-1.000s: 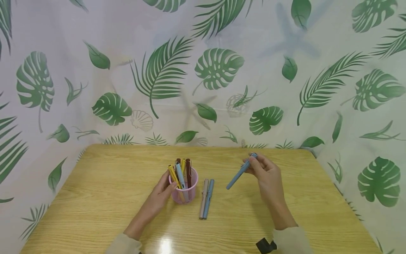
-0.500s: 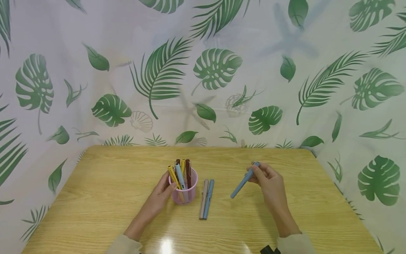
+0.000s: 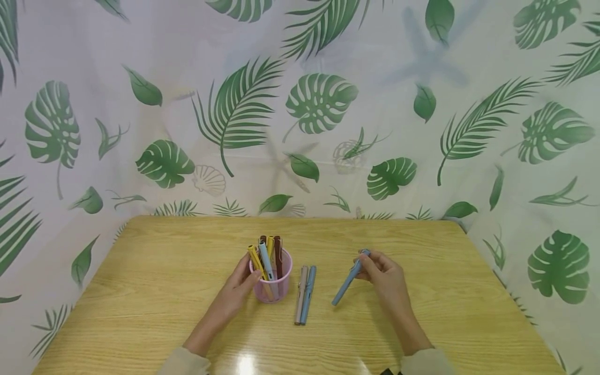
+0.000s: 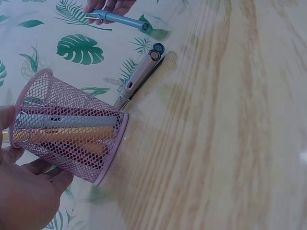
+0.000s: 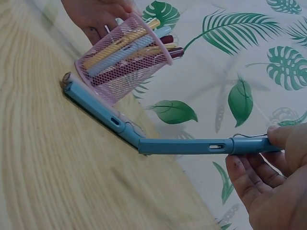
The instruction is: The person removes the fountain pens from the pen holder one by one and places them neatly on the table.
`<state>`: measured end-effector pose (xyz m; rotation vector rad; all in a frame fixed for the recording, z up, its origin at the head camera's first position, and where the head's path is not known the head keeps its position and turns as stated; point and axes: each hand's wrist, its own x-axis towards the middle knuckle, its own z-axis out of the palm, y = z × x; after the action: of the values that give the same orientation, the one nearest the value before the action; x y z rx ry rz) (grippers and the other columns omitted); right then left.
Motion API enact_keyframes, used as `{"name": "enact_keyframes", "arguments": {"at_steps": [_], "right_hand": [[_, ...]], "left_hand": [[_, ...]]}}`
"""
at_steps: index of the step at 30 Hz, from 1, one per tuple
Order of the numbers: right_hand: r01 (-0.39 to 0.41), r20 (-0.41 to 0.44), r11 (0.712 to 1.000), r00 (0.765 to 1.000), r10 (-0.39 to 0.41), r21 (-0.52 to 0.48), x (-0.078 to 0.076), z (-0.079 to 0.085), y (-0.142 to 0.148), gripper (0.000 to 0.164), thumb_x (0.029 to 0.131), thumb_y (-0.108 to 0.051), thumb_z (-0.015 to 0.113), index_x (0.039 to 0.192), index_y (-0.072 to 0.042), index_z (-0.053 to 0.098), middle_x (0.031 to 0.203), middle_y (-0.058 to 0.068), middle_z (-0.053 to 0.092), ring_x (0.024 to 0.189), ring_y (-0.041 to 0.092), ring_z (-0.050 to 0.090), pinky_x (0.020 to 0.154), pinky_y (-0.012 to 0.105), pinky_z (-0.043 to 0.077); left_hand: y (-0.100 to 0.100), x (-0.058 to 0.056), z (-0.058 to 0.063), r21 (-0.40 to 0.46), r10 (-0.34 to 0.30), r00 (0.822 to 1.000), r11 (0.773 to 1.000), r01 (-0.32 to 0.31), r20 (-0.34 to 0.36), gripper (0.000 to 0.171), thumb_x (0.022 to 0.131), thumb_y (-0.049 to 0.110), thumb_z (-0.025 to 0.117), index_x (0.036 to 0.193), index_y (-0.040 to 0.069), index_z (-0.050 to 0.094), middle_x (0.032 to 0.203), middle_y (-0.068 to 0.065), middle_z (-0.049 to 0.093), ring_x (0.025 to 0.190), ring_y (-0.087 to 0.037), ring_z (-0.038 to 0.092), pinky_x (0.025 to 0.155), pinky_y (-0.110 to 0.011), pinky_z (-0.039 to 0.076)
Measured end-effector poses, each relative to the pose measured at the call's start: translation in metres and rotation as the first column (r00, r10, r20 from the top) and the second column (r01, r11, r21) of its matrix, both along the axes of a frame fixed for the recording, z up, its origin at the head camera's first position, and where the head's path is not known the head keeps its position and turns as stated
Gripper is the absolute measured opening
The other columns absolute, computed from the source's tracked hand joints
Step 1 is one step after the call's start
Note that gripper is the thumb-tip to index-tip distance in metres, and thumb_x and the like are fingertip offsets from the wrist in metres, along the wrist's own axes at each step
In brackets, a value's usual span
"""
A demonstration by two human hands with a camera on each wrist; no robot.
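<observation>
My left hand (image 3: 236,286) holds the pink mesh pen cup (image 4: 72,124) by its side, thumb near the rim. Yellow, light blue and dark red pens (image 3: 265,258) stand in the cup. Between thumb and fingers, my right hand (image 3: 386,276) pinches a blue pen (image 5: 187,146) by its clip end; the pen slants down to the left above the table. Two pens lie side by side just right of the cup: a greyish-beige pen (image 3: 301,295) and a blue pen (image 3: 308,295).
The wooden table (image 3: 154,281) runs back to a white cloth (image 3: 328,156) printed with green leaves. Light glares off the tabletop near its front. A dark object at the right sleeve is mostly out of frame.
My right hand has come down and slightly left with the blue pen, closer to the tabletop. The left hand, the cup and the two lying pens stay where they were.
</observation>
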<state>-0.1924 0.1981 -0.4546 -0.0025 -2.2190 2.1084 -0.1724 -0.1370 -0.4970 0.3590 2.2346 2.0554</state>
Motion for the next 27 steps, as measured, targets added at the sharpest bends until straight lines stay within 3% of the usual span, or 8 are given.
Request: {"name": "enact_keyframes", "arguments": {"at_steps": [7,15,27], "right_hand": [[-0.043,0.016,0.999,0.999,0.042,0.010,0.002,-0.011,-0.008,0.034,0.104,-0.019,0.065,0.122,0.010,0.065,0.105,0.020,0.069,0.085,0.016,0.071,0.086,0.034,0.062],[-0.076,0.028,0.997,0.997,0.076,-0.010,0.004,-0.018,-0.017,0.035,0.104,-0.017,0.065,0.122,0.013,0.063,0.099,0.017,0.068,0.086,0.019,0.071,0.086,0.036,0.062],[-0.083,0.057,0.996,0.995,0.084,-0.017,0.005,-0.024,-0.023,0.033,0.105,-0.012,0.063,0.122,0.016,0.062,0.094,0.015,0.067,0.082,0.019,0.071,0.082,0.033,0.063]], "left_hand": [[0.000,0.000,-0.001,0.010,-0.004,1.000,1.000,0.004,-0.010,0.067,0.112,0.025,0.045,0.166,0.005,0.011,0.169,-0.021,0.013,0.155,-0.038,0.016,0.125,-0.048,0.017],[0.001,-0.001,0.002,0.010,0.004,0.999,1.000,-0.004,-0.033,0.067,0.112,0.024,0.046,0.165,0.001,0.012,0.168,-0.025,0.012,0.154,-0.041,0.014,0.125,-0.050,0.014],[0.002,0.001,0.003,0.012,0.002,1.000,1.000,-0.002,-0.026,0.067,0.113,0.026,0.045,0.165,0.002,0.011,0.169,-0.024,0.013,0.154,-0.040,0.015,0.125,-0.050,0.014]]}}
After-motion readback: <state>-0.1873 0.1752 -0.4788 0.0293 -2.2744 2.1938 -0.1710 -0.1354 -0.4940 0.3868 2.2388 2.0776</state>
